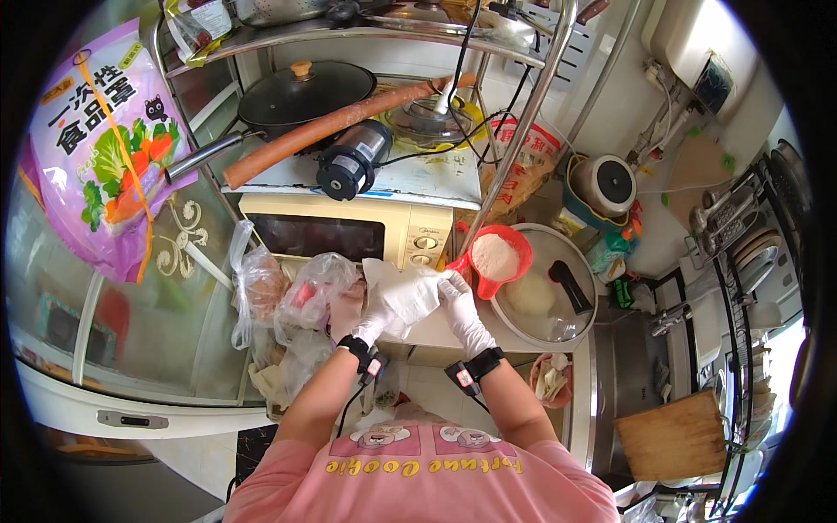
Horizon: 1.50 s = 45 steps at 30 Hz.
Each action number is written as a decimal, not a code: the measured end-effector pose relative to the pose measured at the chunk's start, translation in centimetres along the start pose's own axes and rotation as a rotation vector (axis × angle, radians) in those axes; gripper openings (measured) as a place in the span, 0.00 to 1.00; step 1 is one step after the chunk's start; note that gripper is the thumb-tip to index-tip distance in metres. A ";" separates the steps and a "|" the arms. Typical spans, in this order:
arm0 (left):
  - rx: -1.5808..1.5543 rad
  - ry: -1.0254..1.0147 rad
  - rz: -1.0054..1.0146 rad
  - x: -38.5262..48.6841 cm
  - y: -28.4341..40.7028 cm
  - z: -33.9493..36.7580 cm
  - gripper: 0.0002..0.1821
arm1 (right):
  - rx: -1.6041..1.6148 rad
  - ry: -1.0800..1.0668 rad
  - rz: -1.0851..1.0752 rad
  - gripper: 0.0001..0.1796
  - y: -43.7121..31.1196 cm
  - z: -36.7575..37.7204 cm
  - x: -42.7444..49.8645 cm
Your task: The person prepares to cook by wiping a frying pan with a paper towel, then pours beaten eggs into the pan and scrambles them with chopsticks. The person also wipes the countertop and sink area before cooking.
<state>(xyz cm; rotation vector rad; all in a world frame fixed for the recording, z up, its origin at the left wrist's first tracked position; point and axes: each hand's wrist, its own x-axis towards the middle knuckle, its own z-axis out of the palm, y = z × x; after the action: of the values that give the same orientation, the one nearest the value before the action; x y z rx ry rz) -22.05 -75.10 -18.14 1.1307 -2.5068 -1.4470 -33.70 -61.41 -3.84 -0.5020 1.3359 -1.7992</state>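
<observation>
My left hand (382,317) and my right hand (461,310) both wear thin white gloves. Between them is a white paper sheet or towel (409,294), held by my left hand from beneath and pinched at its right edge by my right hand. Just right of and beyond my right hand sits a red plastic scoop or funnel cup (495,255) with pale flour in it. Further right, a round basin under a glass lid (562,327) holds a pale lump of dough (533,294). Knotted clear plastic bags (317,287) lie left of my left hand.
A cream microwave oven (314,232) stands behind the paper. Above it are a long wooden rolling pin (327,134), a black lidded pan (307,91) and a cylindrical motor (353,160). At right are a steel sink (634,366) and a wooden cutting board (673,438).
</observation>
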 end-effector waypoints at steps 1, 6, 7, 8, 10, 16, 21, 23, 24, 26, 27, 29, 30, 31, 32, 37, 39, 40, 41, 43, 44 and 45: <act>0.013 -0.004 0.003 0.1 0.2 0.2 0.30 | 0.033 -0.027 0.031 0.03 0.5 -0.1 0.1; 0.091 -0.041 -0.014 0.3 -0.1 1.5 0.27 | 0.188 -0.139 0.052 0.07 1.3 -0.6 -0.2; 0.113 -0.047 -0.021 0.4 -0.3 1.8 0.27 | 0.167 -0.126 0.076 0.07 1.1 -0.8 -0.2; 0.137 -0.053 -0.029 0.5 -0.6 2.2 0.27 | 0.165 -0.114 0.093 0.07 0.8 -0.9 -0.3; 0.190 -0.068 -0.049 1.0 -1.3 2.8 0.26 | 0.098 -0.135 0.102 0.06 0.0 -1.0 -0.5; 0.320 0.140 -0.063 2.8 -3.3 4.7 0.21 | -0.112 -0.206 0.043 0.07 -2.3 -1.2 -1.9; 0.352 0.177 -0.185 3.5 -3.2 4.7 0.18 | 0.135 -0.184 -0.014 0.08 -4.6 -2.4 -2.9; 0.510 0.155 -0.107 3.4 -2.3 4.0 0.22 | 0.182 -0.169 -0.034 0.09 -5.1 -2.9 -3.1; 0.678 0.222 -0.017 3.0 -1.9 3.7 0.23 | 0.164 -0.163 -0.020 0.09 -5.1 -3.1 -3.2; 0.591 0.182 -0.053 2.5 -0.7 2.6 0.26 | 0.171 -0.164 -0.009 0.09 -4.8 -3.2 -3.4; 0.495 0.142 -0.048 2.0 -0.4 2.0 0.27 | 0.181 -0.171 -0.008 0.09 -4.4 -3.2 -3.7; 0.311 0.155 0.007 0.5 -0.2 0.3 0.28 | 0.158 -0.187 -0.008 0.10 -3.5 -2.9 -4.0; 0.294 0.267 0.183 -0.4 -0.1 -0.4 0.30 | 0.146 -0.197 -0.012 0.10 -3.0 -2.8 -4.3; 0.114 0.252 0.192 -1.2 0.2 -1.3 0.29 | 0.074 -0.187 -0.037 0.10 -2.5 -2.6 -4.6; -0.064 0.210 0.171 -2.3 0.7 -2.2 0.27 | 0.062 -0.184 -0.071 0.11 -2.1 -2.4 -4.9; -0.407 0.562 0.193 -10.1 5.6 -5.7 0.19 | -0.122 -0.189 -0.230 0.13 -1.2 -0.7 -7.9; -0.971 0.098 0.205 -13.8 7.7 -6.2 0.20 | -0.347 -0.152 -0.217 0.13 -1.0 0.4 -9.8; -1.040 -0.011 0.172 -15.6 8.5 -5.9 0.20 | -0.678 -0.199 -0.532 0.11 -1.1 0.7 -11.1; -1.141 -0.143 0.194 -17.0 9.0 -5.5 0.19 | -0.734 -0.251 -0.535 0.13 -1.2 1.0 -12.6; -1.174 -0.230 0.119 -18.3 9.4 -4.4 0.19 | -0.841 -0.297 -0.607 0.17 -0.9 1.5 -15.7; -1.157 -0.197 0.150 -18.8 9.4 -3.4 0.18 | -0.839 -0.312 -0.607 0.17 -0.7 1.5 -17.2; -1.117 -0.158 0.114 -19.2 9.2 -2.4 0.18 | -0.766 -0.273 -0.458 0.16 -0.6 1.1 -19.3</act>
<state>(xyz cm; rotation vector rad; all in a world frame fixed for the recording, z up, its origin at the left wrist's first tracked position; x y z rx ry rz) -12.29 -62.56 -3.76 0.6229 -1.2921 -2.4002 -21.86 -46.60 -0.04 -1.5075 1.7844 -1.4122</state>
